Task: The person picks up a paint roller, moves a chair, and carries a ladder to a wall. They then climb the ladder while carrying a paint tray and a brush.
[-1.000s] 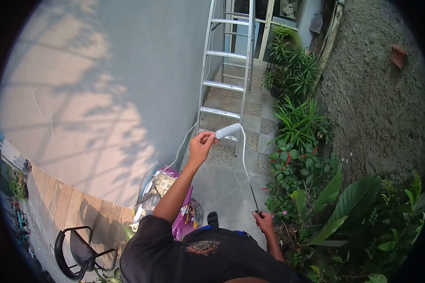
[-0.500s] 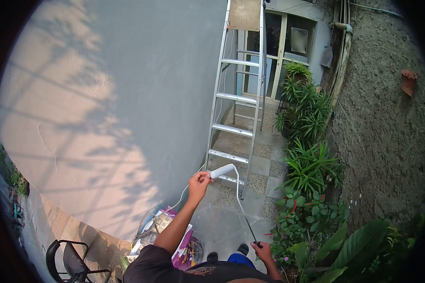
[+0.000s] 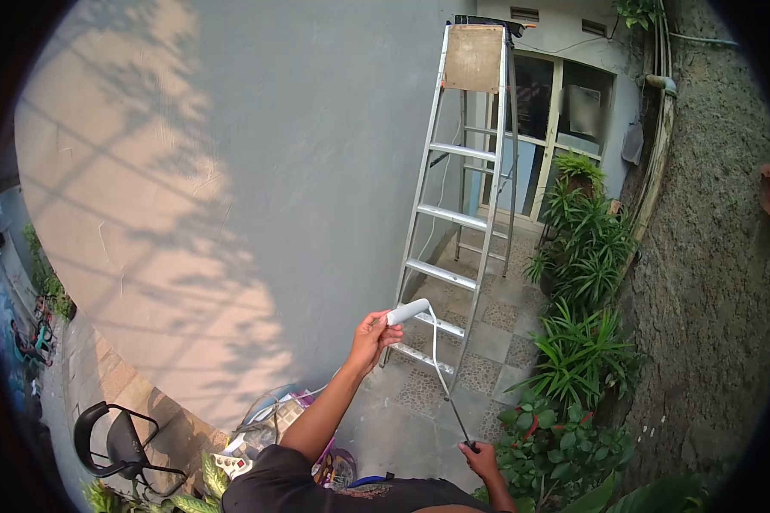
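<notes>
A paint roller (image 3: 408, 311) with a pale grey sleeve and a long bent white wire frame is held out in front of me. My right hand (image 3: 482, 462) is closed round the dark handle at its lower end. At the sleeve's left end, the fingers of my left hand (image 3: 370, 340) grip it, the palm turned partly up. Behind the roller stands an aluminium stepladder (image 3: 441, 274), its lower rungs partly covered by the sleeve and frame.
A grey wall (image 3: 316, 171) with sunlit patches fills the left. Potted plants (image 3: 582, 350) line the right beside a rough wall (image 3: 701, 256). A black chair (image 3: 126, 443) and a white power strip (image 3: 232, 464) are at lower left. A dark object (image 3: 488, 23) sits on the ladder top.
My view has tilted up and swung left, so the ladder and plants appear lower and farther right. My left hand has turned and its fingers have spread more at the roller's end.
</notes>
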Action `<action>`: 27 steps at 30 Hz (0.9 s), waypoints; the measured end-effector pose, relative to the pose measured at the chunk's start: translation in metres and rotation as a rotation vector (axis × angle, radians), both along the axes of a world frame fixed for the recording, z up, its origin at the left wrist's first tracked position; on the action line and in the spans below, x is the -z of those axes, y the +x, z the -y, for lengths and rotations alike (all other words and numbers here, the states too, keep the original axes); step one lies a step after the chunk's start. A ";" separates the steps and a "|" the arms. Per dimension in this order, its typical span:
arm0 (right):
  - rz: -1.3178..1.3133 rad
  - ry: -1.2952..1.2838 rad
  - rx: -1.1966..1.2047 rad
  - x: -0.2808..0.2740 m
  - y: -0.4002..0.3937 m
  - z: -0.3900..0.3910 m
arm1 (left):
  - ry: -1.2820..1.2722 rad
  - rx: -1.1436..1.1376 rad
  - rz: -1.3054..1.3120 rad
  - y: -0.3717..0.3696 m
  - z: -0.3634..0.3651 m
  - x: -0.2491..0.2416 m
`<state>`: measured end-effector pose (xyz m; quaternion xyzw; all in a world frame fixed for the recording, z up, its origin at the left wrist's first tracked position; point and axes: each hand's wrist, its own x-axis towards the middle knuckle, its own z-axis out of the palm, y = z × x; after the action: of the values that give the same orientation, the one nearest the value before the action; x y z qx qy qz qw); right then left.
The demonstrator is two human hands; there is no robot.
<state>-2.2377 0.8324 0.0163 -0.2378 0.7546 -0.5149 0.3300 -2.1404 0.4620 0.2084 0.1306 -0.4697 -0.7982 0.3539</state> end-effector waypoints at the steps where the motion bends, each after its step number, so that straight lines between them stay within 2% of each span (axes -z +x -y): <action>1: 0.030 -0.003 0.002 -0.006 -0.002 0.001 | -0.010 -0.011 -0.018 0.001 0.000 0.000; 3: 0.058 -0.005 -0.014 -0.008 -0.009 0.007 | -0.022 -0.039 -0.037 0.003 0.002 0.002; 8: -0.036 -0.114 -0.070 0.003 -0.025 0.030 | 0.152 0.047 -0.231 0.016 0.013 0.002; 15: -0.055 -0.185 -0.202 0.006 -0.032 0.075 | 0.179 0.029 -0.370 0.046 0.034 -0.006; 20: -0.065 -0.182 -0.288 -0.014 -0.032 0.115 | 0.131 -0.142 -0.339 0.071 0.051 -0.022; 27: -0.088 -0.241 -0.378 -0.015 -0.025 0.181 | -0.175 -0.533 -0.118 0.102 0.074 -0.059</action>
<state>-2.2626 0.6510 0.0317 -0.4349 0.6432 -0.5195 0.3568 -2.0381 0.3882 0.2678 0.1717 -0.4643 -0.6396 0.5880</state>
